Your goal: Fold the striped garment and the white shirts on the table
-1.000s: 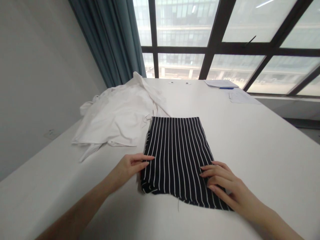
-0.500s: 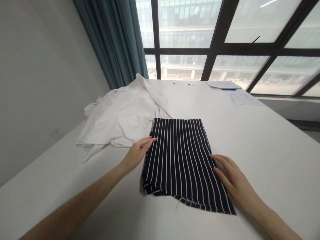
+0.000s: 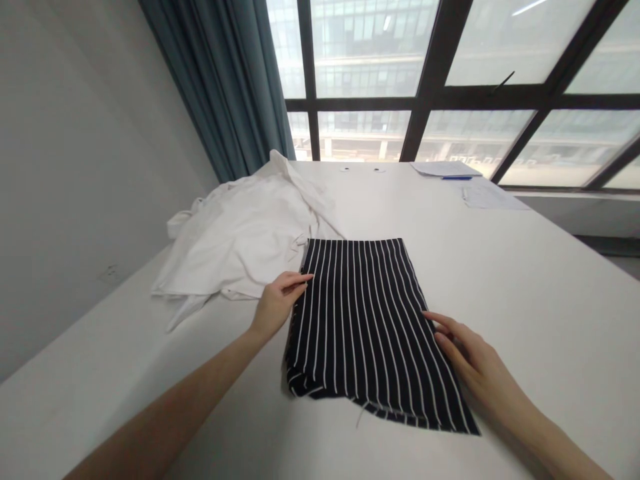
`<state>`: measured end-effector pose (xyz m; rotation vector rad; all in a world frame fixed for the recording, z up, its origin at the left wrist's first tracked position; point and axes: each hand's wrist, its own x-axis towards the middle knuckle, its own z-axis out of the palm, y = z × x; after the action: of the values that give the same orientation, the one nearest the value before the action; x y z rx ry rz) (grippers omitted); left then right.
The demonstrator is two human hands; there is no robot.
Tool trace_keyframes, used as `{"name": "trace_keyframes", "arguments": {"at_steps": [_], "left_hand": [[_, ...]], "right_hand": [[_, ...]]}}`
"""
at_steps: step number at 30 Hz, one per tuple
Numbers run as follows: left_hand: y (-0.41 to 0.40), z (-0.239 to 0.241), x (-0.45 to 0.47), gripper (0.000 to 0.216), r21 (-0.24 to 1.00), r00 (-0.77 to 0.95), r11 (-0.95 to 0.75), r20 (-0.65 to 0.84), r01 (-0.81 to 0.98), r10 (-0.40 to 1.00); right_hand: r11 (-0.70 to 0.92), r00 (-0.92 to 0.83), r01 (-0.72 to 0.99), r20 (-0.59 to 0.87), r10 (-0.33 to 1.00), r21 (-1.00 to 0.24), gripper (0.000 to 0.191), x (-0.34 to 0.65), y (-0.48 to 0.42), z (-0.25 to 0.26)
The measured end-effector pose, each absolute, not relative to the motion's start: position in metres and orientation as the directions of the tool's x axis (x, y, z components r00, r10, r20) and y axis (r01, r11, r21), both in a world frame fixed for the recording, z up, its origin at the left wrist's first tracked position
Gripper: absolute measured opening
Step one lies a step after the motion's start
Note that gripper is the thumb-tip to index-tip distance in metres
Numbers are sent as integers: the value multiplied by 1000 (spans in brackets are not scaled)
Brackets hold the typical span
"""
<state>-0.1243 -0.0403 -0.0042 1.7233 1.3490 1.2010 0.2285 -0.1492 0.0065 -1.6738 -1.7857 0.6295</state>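
Note:
A folded piece of black fabric with white stripes (image 3: 360, 320) lies on the white table in front of me, its near edge uneven with a loose thread hanging out. At its left edge, my left hand (image 3: 281, 301) pinches the cloth between thumb and fingers. My right hand (image 3: 473, 363) rests along the right edge, with the index fingertip and thumb touching the cloth but set apart from each other. Left of the far end of the striped fabric lies a crumpled pile of white cloth (image 3: 240, 233).
Papers (image 3: 445, 169) and a blue pen (image 3: 457, 178) lie at the far right of the white table (image 3: 525, 300). Two small round fittings sit near its far edge. Behind stand a blue curtain (image 3: 230, 80) and dark-framed windows; a grey wall (image 3: 75, 147) borders the left.
The view has shifted slightly. My right hand and the fabric's near right corner sit a little farther right and lower; both hands stay at the same edges.

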Motion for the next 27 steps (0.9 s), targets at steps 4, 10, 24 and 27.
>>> {"name": "trace_keyframes", "arguments": {"at_steps": [4, 10, 24, 27], "left_hand": [[-38, -6, -127, 36, 931, 62, -195, 184, 310, 981], [-41, 2, -122, 41, 954, 103, -106, 80, 281, 992], [-42, 7, -122, 45, 849, 241, -255, 156, 463, 958], [-43, 9, -121, 48, 849, 240, -253, 155, 463, 958]], "right_hand": [[31, 20, 664, 59, 998, -747, 45, 228, -149, 9], [32, -14, 505, 29, 999, -862, 42, 235, -135, 6], [-38, -50, 327, -58, 997, -944, 51, 223, -47, 12], [-4, -69, 336, -29, 997, -942, 51, 223, -47, 9]]}}
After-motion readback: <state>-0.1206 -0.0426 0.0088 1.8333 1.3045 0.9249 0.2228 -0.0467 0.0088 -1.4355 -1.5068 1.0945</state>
